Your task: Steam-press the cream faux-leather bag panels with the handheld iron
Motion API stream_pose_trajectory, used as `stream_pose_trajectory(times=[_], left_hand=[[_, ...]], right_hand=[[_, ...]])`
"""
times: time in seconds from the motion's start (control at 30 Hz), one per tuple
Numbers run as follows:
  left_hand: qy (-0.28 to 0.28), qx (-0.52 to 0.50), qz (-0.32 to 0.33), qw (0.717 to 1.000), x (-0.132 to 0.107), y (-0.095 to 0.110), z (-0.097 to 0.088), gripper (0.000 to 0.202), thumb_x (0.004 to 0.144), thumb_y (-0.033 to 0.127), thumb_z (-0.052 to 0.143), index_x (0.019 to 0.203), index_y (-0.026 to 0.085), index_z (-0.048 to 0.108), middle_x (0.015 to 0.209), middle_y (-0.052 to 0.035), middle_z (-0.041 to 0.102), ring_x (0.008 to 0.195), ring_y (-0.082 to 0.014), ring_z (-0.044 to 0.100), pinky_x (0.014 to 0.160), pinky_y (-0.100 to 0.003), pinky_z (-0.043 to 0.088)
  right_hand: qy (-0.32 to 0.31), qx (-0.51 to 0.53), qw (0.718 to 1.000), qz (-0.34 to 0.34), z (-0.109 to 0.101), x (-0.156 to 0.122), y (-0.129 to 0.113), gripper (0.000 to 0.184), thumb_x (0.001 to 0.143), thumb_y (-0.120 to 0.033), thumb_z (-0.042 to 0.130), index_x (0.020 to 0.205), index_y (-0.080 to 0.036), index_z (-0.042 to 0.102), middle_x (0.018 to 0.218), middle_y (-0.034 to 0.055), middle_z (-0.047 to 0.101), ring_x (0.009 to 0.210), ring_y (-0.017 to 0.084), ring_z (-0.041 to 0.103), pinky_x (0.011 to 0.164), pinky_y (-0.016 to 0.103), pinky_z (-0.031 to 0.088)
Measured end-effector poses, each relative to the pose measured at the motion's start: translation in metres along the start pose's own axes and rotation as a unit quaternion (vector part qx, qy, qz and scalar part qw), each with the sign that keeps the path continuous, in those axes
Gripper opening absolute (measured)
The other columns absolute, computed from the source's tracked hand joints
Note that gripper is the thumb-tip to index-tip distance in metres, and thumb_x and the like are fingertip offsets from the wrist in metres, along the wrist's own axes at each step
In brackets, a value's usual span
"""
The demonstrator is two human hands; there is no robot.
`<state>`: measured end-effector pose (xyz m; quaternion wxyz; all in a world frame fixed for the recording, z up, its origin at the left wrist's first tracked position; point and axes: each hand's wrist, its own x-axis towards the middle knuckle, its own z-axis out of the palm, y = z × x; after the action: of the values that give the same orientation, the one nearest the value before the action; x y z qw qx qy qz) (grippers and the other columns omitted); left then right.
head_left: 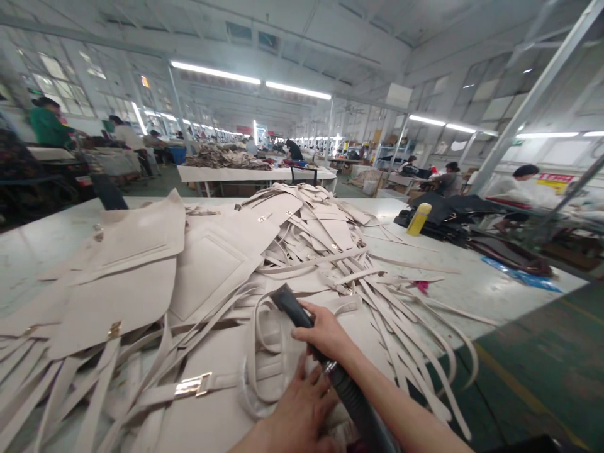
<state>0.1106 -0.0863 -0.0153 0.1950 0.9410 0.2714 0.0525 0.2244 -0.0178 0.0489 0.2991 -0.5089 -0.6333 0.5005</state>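
Observation:
My right hand (325,333) is wrapped round a black hose nozzle (295,306), whose ribbed hose (353,402) runs down toward the bottom edge. Its flat tip points up and left, over a beige bag piece (212,358) and a looped beige strap (255,358). Just below, my left hand (302,406) lies with fingers spread on the beige material beside the loop. Something clear, like plastic film (246,393), shows round the loop. To the left, a gold buckle (192,385) sits on a strap. What lies under my left palm is hidden.
Beige flap panels (117,302) cover the table's left side. A heap of beige pieces (302,220) and many loose straps (401,327) spread behind and right. A yellow bottle (419,219) stands by black bags (453,217). Several people work at other tables.

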Motion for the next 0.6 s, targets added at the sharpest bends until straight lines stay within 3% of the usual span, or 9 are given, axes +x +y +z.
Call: stream_pose_trajectory(times=[0.1,0.2,0.27,0.33,0.43,0.6], left_hand=[[0.024,-0.023,-0.033,0.999,0.005,-0.009,-0.014,0.051,0.077,0.038,0.051,0.125,0.029,0.039,0.130,-0.0030,0.044,0.121,-0.0245,0.035,0.104,-0.046,0.019],[0.089,0.007,-0.158,0.983,0.019,-0.036,-0.035,0.045,0.073,0.019,0.049,0.118,0.024,0.047,0.120,-0.0055,0.051,0.112,-0.0196,0.044,0.097,-0.033,0.031],[0.104,0.039,-0.243,0.964,0.032,-0.060,-0.051,0.053,0.067,0.018,0.053,0.120,0.021,0.045,0.121,-0.0087,0.048,0.110,-0.0217,0.045,0.094,-0.033,0.034],[0.094,0.051,-0.293,0.950,0.044,-0.081,-0.065,0.059,0.061,0.024,0.061,0.118,0.016,0.047,0.120,-0.0130,0.048,0.107,-0.0269,0.047,0.090,-0.036,0.036],[0.053,0.037,-0.307,0.949,0.058,-0.101,-0.079,0.053,0.052,0.033,0.068,0.101,0.014,0.058,0.105,-0.0137,0.057,0.096,-0.0305,0.052,0.081,-0.037,0.040],[-0.033,-0.013,-0.285,0.958,0.069,-0.109,-0.094,0.027,0.058,0.029,0.060,0.082,0.018,0.066,0.074,-0.0024,0.063,0.073,-0.0196,0.057,0.064,-0.025,0.041]], right_hand=[[0.058,0.041,0.997,0.005,-0.031,-0.031,0.013,0.060,0.069,-0.030,0.055,0.127,-0.024,0.038,0.055,-0.0064,0.051,0.039,0.012,0.051,0.034,0.020,0.042],[0.095,0.078,0.992,0.030,-0.053,-0.067,0.028,0.063,0.068,-0.034,0.057,0.127,-0.021,0.036,0.055,-0.0055,0.053,0.037,0.013,0.051,0.033,0.021,0.042],[0.125,0.114,0.984,0.063,-0.057,-0.091,0.041,0.071,0.065,-0.036,0.060,0.129,-0.018,0.034,0.052,-0.0054,0.053,0.035,0.013,0.049,0.031,0.021,0.041],[0.159,0.143,0.973,0.088,-0.055,-0.113,0.056,0.082,0.063,-0.040,0.063,0.133,-0.013,0.028,0.048,-0.0057,0.052,0.032,0.013,0.047,0.030,0.021,0.039],[0.194,0.167,0.961,0.103,-0.052,-0.142,0.079,0.094,0.060,-0.045,0.065,0.136,-0.010,0.021,0.048,-0.0039,0.054,0.033,0.014,0.047,0.031,0.023,0.039],[0.231,0.188,0.946,0.127,-0.057,-0.180,0.100,0.100,0.061,-0.050,0.065,0.137,-0.009,0.015,0.045,-0.0025,0.055,0.035,0.017,0.048,0.035,0.026,0.038]])
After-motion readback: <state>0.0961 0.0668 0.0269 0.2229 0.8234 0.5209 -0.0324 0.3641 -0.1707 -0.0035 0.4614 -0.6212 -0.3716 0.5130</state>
